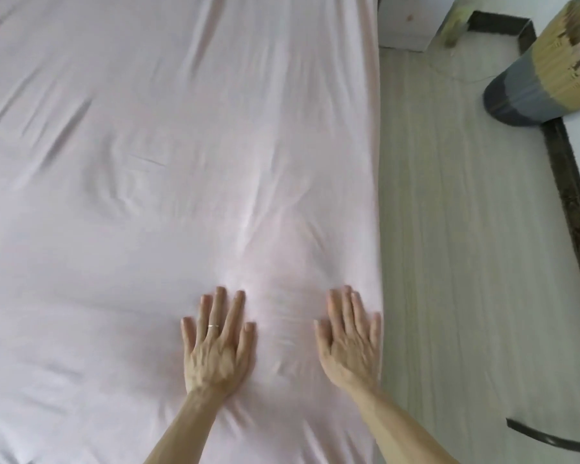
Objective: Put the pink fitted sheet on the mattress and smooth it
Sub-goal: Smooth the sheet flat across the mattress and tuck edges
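The pink fitted sheet [154, 155] covers the whole mattress top and wraps over its right edge. Soft wrinkles run across it, with darker creases at the upper left and a ridge of folds between my hands. My left hand [216, 343] lies flat on the sheet, palm down, fingers straight and spread, a ring on one finger. My right hand [350, 339] presses flat on the sheet too, fingers straight, close to the mattress's right edge. Neither hand holds any fabric.
Pale wood-look floor [456, 262] runs along the bed's right side. A woven basket [549, 65] with a grey base stands at the upper right by a dark skirting strip [570, 182]. A white cabinet [412, 21] stands at the top beyond the mattress's right edge.
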Tool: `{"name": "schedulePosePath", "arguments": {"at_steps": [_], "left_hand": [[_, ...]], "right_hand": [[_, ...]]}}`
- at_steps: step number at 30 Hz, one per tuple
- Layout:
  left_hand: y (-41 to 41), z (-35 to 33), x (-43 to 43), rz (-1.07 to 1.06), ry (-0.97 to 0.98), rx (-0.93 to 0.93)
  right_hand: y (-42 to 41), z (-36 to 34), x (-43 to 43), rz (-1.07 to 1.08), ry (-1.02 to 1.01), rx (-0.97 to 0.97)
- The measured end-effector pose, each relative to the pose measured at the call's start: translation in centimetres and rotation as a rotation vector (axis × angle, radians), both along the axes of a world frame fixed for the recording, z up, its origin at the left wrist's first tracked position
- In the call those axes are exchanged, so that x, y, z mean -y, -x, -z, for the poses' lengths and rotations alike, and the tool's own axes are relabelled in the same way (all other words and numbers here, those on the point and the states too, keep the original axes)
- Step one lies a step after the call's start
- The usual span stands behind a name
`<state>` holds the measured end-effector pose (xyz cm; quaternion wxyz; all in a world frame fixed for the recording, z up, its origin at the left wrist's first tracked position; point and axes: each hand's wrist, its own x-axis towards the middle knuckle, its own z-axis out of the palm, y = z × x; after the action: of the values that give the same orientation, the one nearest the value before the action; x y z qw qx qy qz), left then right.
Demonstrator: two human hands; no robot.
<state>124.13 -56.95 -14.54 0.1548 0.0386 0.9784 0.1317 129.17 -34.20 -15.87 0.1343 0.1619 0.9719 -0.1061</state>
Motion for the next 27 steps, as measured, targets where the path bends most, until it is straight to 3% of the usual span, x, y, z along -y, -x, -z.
{"name": "schedulePosePath", "arguments": {"at_steps": [2, 6, 8, 11, 14, 17, 19, 24, 27], "left_hand": [[0.4, 0.2, -0.1, 0.004, 0.024, 0.017], [2.8, -0.8, -1.4, -0.047, 0.010, -0.065], [4.6, -1.4, -3.2, -0.039, -0.009, -0.131], [7.0, -1.8, -6.8, 0.046, -0.005, -0.103], [7.7, -1.4, -10.5, 0.061, 0.004, 0.016], [7.7, -1.3, -12.6, -0.049, 0.026, 0.141], [6.8, -1.5, -13.5, -0.093, 0.043, 0.152], [3.1, -2.0, -17.7, -0.218, 0.096, 0.177], [4.2, -3.5, -18.7, -0.268, 0.153, 0.213]], "right_hand": [[-1.4, 0.5, -3.2, 0.192, -0.035, 0.102], [1.7, -1.4, -5.8, 0.316, 0.054, 0.241], [4.1, -3.1, -6.3, 0.320, 0.083, 0.164], [8.2, -4.7, -6.8, 0.414, 0.282, 0.021], [12.4, -3.9, -9.5, 0.591, 0.393, 0.109], [13.2, -2.5, -12.6, 0.368, 0.335, 0.206], [12.0, -1.9, -14.5, 0.248, 0.366, 0.148], [11.5, -0.9, -16.7, 0.242, 0.586, 0.233], [12.7, -2.0, -17.3, 0.099, 0.517, 0.259]]}}
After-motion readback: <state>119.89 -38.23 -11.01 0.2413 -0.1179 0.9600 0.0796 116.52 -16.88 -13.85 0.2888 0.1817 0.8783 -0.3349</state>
